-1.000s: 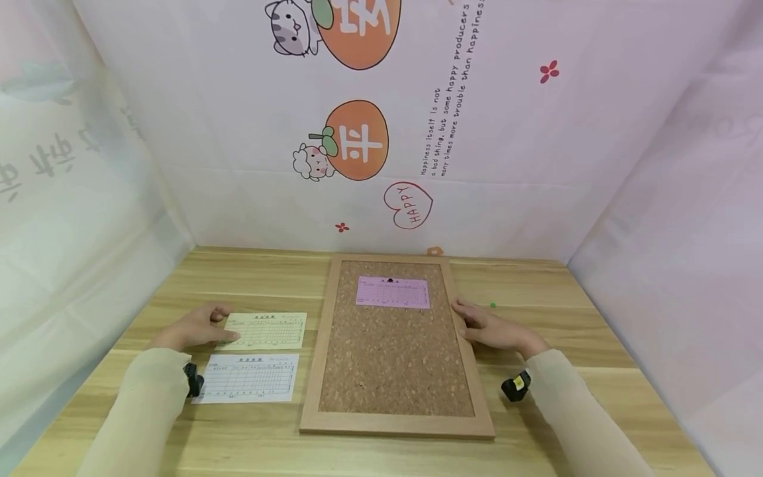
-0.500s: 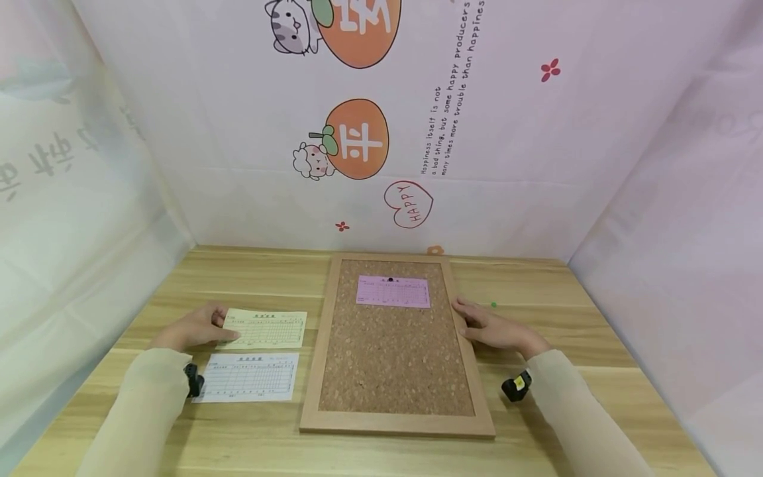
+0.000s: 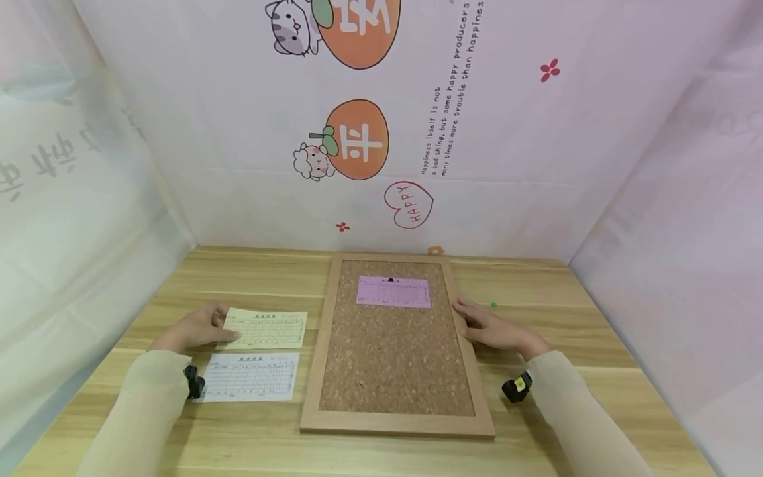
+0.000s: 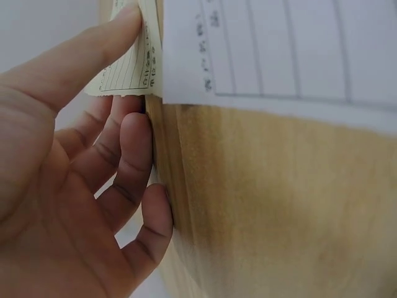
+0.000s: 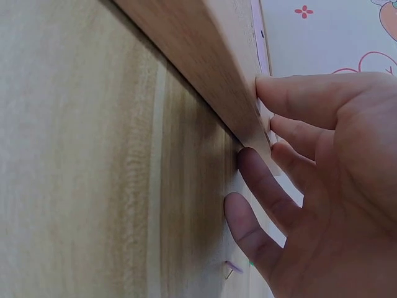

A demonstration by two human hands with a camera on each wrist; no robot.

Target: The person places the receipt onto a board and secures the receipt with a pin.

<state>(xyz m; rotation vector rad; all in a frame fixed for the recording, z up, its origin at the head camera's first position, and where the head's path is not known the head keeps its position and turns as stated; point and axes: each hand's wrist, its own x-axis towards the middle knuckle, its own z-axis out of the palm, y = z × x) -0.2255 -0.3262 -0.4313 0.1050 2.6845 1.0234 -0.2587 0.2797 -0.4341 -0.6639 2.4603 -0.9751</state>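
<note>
My left hand (image 3: 201, 326) pinches the left end of a yellow printed form slip (image 3: 268, 331), thumb on its face and fingertips behind its edge. That end curls up a little in the head view. Just below it on the table lies a white form slip (image 3: 253, 377). A pink form slip (image 3: 393, 293) is fixed near the top of a wood-framed corkboard (image 3: 396, 364) by a black pushpin (image 3: 390, 279). My right hand (image 3: 491, 326) rests against the board's right side, thumb and fingers touching the frame (image 5: 205, 68), lower fingers by the tabletop.
The corkboard lies flat on the wooden table (image 3: 256, 278). To its right is a small green pin (image 3: 494, 305); a purple pin (image 5: 233, 267) shows near it in the right wrist view. Printed white cloth (image 3: 489, 199) encloses the back and sides.
The yellow slip's left end has lifted slightly in my left hand over the last second. My right hand, the corkboard and the other slips have stayed in place.
</note>
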